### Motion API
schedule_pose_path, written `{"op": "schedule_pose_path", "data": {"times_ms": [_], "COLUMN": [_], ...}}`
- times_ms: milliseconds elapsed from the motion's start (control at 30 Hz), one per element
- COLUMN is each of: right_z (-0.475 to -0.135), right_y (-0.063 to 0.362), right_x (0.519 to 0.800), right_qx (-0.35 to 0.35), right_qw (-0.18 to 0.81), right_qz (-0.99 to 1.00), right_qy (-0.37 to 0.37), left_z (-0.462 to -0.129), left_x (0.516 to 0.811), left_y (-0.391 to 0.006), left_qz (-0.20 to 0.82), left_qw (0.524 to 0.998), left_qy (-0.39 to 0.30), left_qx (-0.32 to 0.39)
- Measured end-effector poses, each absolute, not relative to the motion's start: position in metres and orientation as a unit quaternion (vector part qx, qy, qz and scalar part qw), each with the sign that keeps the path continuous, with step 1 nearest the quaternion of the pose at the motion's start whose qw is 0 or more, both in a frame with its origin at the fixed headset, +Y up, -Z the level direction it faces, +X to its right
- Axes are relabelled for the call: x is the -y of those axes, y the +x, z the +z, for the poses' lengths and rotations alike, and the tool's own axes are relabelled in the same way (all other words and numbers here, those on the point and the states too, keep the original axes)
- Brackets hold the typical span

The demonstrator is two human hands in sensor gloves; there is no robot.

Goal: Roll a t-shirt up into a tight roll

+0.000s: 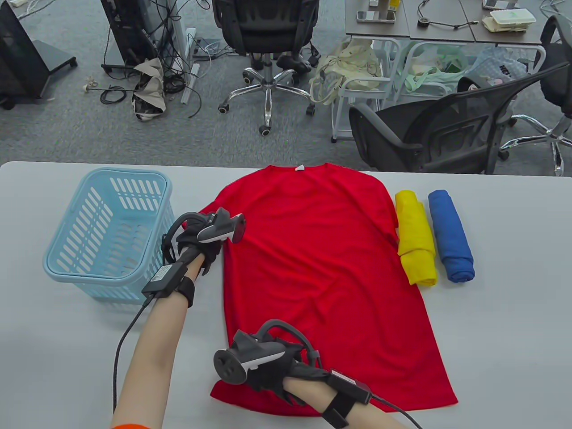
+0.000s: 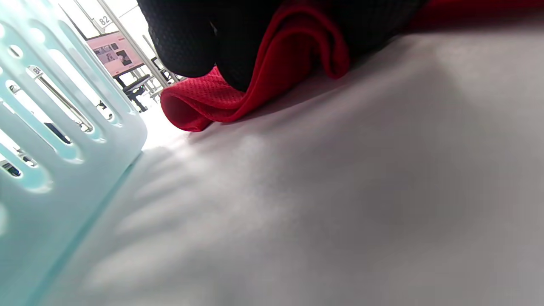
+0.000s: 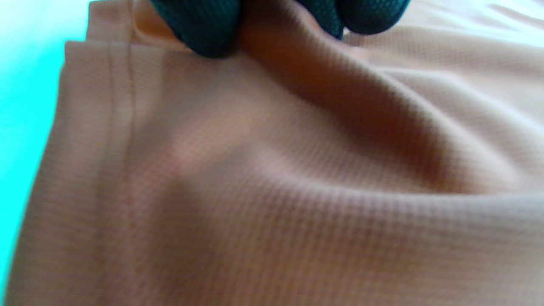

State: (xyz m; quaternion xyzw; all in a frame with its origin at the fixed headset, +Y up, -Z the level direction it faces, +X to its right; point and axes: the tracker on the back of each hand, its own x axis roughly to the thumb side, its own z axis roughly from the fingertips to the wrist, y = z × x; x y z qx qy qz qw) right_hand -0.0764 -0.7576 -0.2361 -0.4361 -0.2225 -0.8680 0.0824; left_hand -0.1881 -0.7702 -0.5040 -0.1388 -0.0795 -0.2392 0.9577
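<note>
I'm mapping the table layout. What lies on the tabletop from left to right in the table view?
Light blue slotted plastic basket → flat red mesh t-shirt → rolled yellow shirt → rolled blue shirt.

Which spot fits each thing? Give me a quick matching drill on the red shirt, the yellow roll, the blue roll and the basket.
Things:
1. red mesh t-shirt
2. yellow rolled shirt
3. blue rolled shirt
4. light blue slotted plastic basket

Places:
A. farthest right on the table
B. far left, beside the left hand
C. spread flat in the middle
D. just right of the red shirt

Pairs: 1-C, 2-D, 3-A, 4-B
</note>
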Motion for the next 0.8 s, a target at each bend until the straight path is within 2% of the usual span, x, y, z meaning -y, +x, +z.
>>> {"op": "schedule_pose_path", "data": {"times_ms": [100,167,467,567,667,800], "right_z": [-0.241,-0.245,-0.253,-0.254,-0.255,-0.249], "right_y": [-0.070,-0.065,-0.047,-0.047,-0.058,-0.071], "right_x": [0.747,0.735,0.690,0.673,0.655,0.634], "right_qx": [0.225,0.214,0.193,0.178,0.157,0.123], "right_qw": [0.024,0.005,-0.098,-0.128,-0.176,-0.184], "right_qz": [-0.875,-0.878,-0.876,-0.871,-0.858,-0.850], "right_qy": [-0.429,-0.427,-0.431,-0.440,-0.456,-0.478], "left_z": [-0.506,-0.507,-0.510,-0.510,-0.512,-0.511], "left_x": [0.770,0.761,0.694,0.670,0.652,0.640], "left_y": [-0.185,-0.185,-0.168,-0.164,-0.166,-0.169], "left_qz": [-0.271,-0.266,-0.080,-0.137,-0.290,-0.263], "left_qw": [0.953,0.959,0.996,0.991,0.956,0.964], "left_qy": [-0.125,-0.085,-0.033,0.003,0.044,0.040], "left_qx": [0.057,0.046,0.014,0.006,-0.005,-0.012]}}
